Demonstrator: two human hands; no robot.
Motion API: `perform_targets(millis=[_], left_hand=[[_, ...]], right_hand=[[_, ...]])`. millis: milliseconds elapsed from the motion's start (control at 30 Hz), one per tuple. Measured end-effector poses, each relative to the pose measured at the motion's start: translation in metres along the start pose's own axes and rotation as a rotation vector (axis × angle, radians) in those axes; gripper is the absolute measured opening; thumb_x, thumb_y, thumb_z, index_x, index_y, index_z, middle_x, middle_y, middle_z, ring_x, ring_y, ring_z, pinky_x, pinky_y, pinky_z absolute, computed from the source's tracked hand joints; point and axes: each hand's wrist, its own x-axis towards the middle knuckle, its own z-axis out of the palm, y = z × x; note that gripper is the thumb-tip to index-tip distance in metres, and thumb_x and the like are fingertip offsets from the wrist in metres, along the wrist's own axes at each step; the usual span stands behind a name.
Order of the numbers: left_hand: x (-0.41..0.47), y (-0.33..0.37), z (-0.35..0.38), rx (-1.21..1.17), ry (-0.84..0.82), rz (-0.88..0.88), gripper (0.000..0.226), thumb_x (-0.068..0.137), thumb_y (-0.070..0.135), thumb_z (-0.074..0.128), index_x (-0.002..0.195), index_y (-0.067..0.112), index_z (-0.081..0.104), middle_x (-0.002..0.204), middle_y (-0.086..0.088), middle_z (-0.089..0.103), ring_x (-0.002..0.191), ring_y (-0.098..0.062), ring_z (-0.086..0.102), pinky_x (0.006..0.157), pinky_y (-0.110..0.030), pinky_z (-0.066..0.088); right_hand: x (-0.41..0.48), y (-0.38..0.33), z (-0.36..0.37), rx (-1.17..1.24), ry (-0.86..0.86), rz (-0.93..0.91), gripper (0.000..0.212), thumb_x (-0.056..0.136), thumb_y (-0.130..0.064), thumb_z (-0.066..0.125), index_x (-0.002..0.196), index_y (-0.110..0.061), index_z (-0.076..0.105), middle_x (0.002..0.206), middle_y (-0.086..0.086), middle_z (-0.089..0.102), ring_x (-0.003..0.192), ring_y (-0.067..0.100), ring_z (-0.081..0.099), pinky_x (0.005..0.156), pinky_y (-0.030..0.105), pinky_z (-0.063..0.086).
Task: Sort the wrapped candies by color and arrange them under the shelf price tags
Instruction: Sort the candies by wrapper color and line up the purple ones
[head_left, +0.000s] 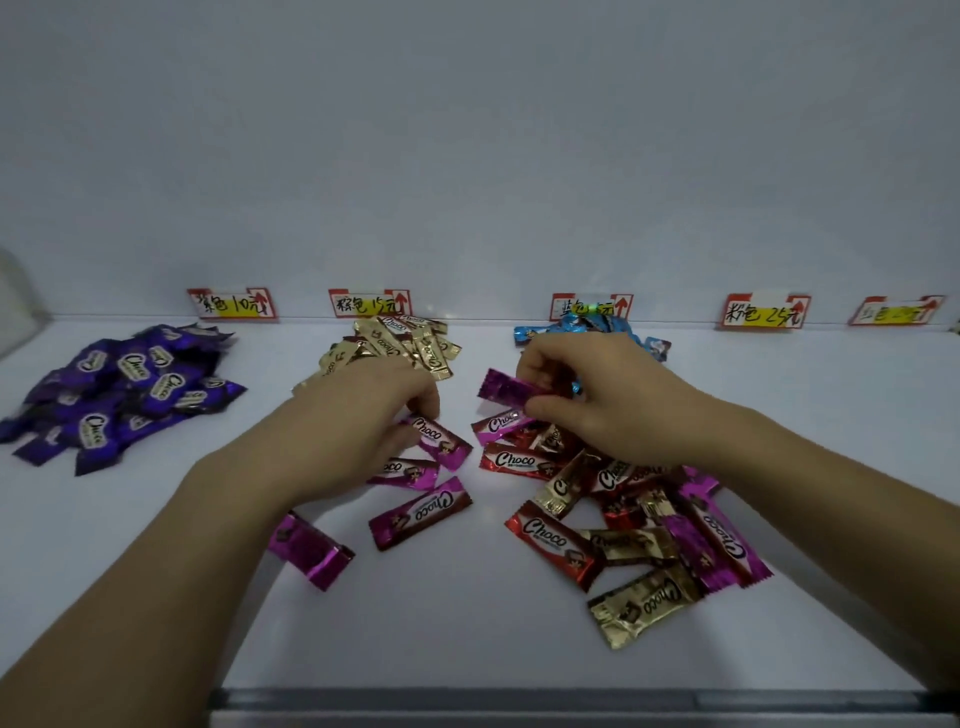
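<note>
- Step: picking pinks out of the mixed pile (631, 540).
- Right hand (597, 400) pinches a pink candy (511, 387); left hand (384, 410) grips a second pink candy (441, 439).
- Next: carry both far-right to the pink tag (763, 312).

White shelf (467, 623): purple pile (124, 384) left, gold pile (405, 343), blue pile (525, 335) rear, mixed candies (623, 540) front right.

I worked at a white shelf (519, 649), smooth & matt, w/ a grey strip (519, 699) along its front edge. Behind it rose a plain pale blue-grey back wall (467, 130). Light was dim & even. A blurry pale obj (15, 296) sat far left.
</note>
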Motion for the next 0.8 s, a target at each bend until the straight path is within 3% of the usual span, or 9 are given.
perform_targets(millis=[133,233,300,367,433,567,633,700,800], left_hand=[[0.002,0.008,-0.002,-0.306,0.116,-0.083,0.015,0.086,0.03,0.075,0.085,0.034,0.061,0.08,0.014,0.064,0.077,-0.005,0.059,0.07,-0.03,0.052],[0.006,0.026,-0.004,-0.684,0.245,-0.167,0.015,0.081,0.024,0.08,0.087,0.021,0.067,0.075,0.004,0.072,0.07,-0.014,0.067,0.065,-0.026,0.057],[0.009,0.034,-0.001,-0.762,0.296,-0.193,0.02,0.079,0.024,0.082,0.086,0.014,0.065,0.073,-0.001,0.073,0.064,-0.019,0.068,0.06,-0.027,0.059],[0.012,0.037,0.004,-0.734,0.295,-0.202,0.022,0.078,0.027,0.083,0.082,0.016,0.065,0.068,0.003,0.072,0.058,-0.015,0.065,0.059,-0.034,0.058],[0.014,0.036,0.008,-0.71,0.283,-0.202,0.021,0.077,0.031,0.083,0.079,0.019,0.066,0.063,0.01,0.069,0.054,-0.006,0.059,0.059,-0.039,0.057],[0.018,0.041,0.013,-0.696,0.299,-0.177,0.025,0.072,0.031,0.087,0.076,0.022,0.064,0.061,0.011,0.067,0.054,-0.002,0.059,0.058,-0.028,0.053],[0.019,0.045,0.015,-0.54,0.291,-0.178,0.025,0.073,0.036,0.085,0.077,0.026,0.062,0.066,0.01,0.065,0.059,-0.002,0.058,0.058,-0.024,0.049],[0.022,0.046,0.018,-0.328,0.202,-0.156,0.019,0.083,0.044,0.075,0.089,0.029,0.064,0.079,0.014,0.065,0.068,-0.001,0.056,0.062,-0.022,0.042],[0.032,0.046,0.026,-0.115,0.065,-0.101,0.032,0.092,0.049,0.064,0.119,0.031,0.066,0.097,0.013,0.063,0.08,-0.003,0.054,0.073,-0.027,0.046]], right_hand=[[-0.004,-0.001,0.008,0.354,0.08,0.102,0.042,0.095,-0.016,0.066,0.128,-0.035,0.048,0.084,-0.004,0.061,0.068,0.013,0.061,0.066,0.031,0.054],[-0.004,-0.006,0.012,0.505,0.103,0.113,0.039,0.095,-0.005,0.063,0.122,-0.029,0.05,0.081,-0.003,0.061,0.061,0.014,0.065,0.061,0.032,0.055],[-0.004,-0.009,0.013,0.635,0.057,0.125,0.039,0.092,-0.001,0.066,0.121,-0.022,0.052,0.085,0.0,0.067,0.068,0.023,0.072,0.07,0.04,0.061],[-0.005,-0.011,0.012,0.726,0.022,0.141,0.041,0.09,0.002,0.068,0.124,-0.018,0.055,0.095,0.006,0.073,0.074,0.028,0.074,0.075,0.043,0.062],[-0.006,-0.013,0.01,0.746,0.02,0.148,0.034,0.091,-0.004,0.07,0.122,-0.016,0.061,0.1,0.005,0.075,0.075,0.029,0.074,0.073,0.038,0.062],[-0.006,-0.011,0.01,0.621,0.094,0.199,0.012,0.094,-0.02,0.069,0.105,-0.016,0.071,0.079,-0.003,0.075,0.059,0.013,0.067,0.06,0.026,0.057],[-0.005,-0.006,0.007,0.578,0.15,0.241,0.01,0.095,-0.019,0.068,0.101,-0.013,0.072,0.077,-0.001,0.074,0.056,0.005,0.065,0.055,0.021,0.053],[-0.004,0.001,0.004,0.557,0.221,0.28,0.009,0.095,-0.021,0.069,0.097,-0.013,0.073,0.081,0.002,0.075,0.065,0.01,0.07,0.061,0.028,0.056],[-0.003,0.012,0.001,0.499,0.255,0.328,0.01,0.093,-0.026,0.07,0.092,-0.017,0.074,0.083,0.002,0.076,0.078,0.019,0.074,0.08,0.047,0.06]])
